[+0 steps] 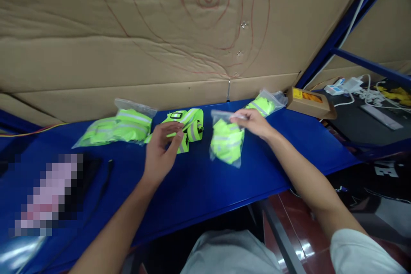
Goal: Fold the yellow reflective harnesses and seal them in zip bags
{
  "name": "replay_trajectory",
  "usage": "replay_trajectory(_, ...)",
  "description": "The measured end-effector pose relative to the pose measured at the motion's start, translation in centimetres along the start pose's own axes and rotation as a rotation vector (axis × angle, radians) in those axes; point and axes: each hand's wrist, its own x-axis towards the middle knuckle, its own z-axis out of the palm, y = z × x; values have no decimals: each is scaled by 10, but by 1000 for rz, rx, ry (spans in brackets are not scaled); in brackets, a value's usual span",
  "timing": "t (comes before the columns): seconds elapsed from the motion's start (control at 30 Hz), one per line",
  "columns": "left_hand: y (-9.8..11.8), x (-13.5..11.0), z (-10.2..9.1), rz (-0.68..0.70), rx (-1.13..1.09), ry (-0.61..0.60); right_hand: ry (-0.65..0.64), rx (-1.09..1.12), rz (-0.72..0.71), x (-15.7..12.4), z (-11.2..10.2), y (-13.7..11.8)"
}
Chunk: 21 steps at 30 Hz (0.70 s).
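Note:
My right hand (pixel 255 123) pinches the top edge of a clear zip bag (pixel 226 143) with folded neon-yellow reflective strap inside. The bag hangs upright just above the blue table. To its left lies a loose neon-yellow reflective strap (pixel 194 126) with grey stripes and a black buckle, outside any bag. My left hand (pixel 159 147) is over the near left side of this strap, fingers curved and thumb apart from them. Whether its fingertips touch the strap, I cannot tell.
Further left lies a larger bag of neon-yellow material (pixel 118 128). Another small bag (pixel 265 103) sits by the cardboard wall (pixel 144 64), beside an open brown box (pixel 310 102). A black cable (pixel 104 180) and a blurred-out item (pixel 51 192) occupy the blue table's (pixel 199 197) left side.

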Motion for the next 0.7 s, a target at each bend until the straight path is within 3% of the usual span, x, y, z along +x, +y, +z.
replay_trajectory(0.1,-6,5,-14,182,504,-17,352,67,-51,19,-40,13)
replay_trajectory(0.2,-18,1,-14,219,876,-181,664,100,-99,33,-72,23)
replay_trajectory(0.3,-27,-3,-9,227,985,-285,1044,-130,-233,32,-90,26)
replay_trajectory(0.33,-28,-3,-8,234,993,-290,1124,-244,-288,29,-91,25)
replay_trajectory(0.4,-29,-3,-6,250,1005,-278,1154,-427,-388,20,-86,21)
replay_trajectory(0.5,-30,0,-4,255,997,-271,932,-557,-493,9,-53,17)
replay_trajectory(0.6,-29,0,-2,253,919,-294,467,-654,-544,4,0,18)
replay_trajectory(0.7,-21,-4,0,298,654,-430,-67,-738,-542,1,51,21)
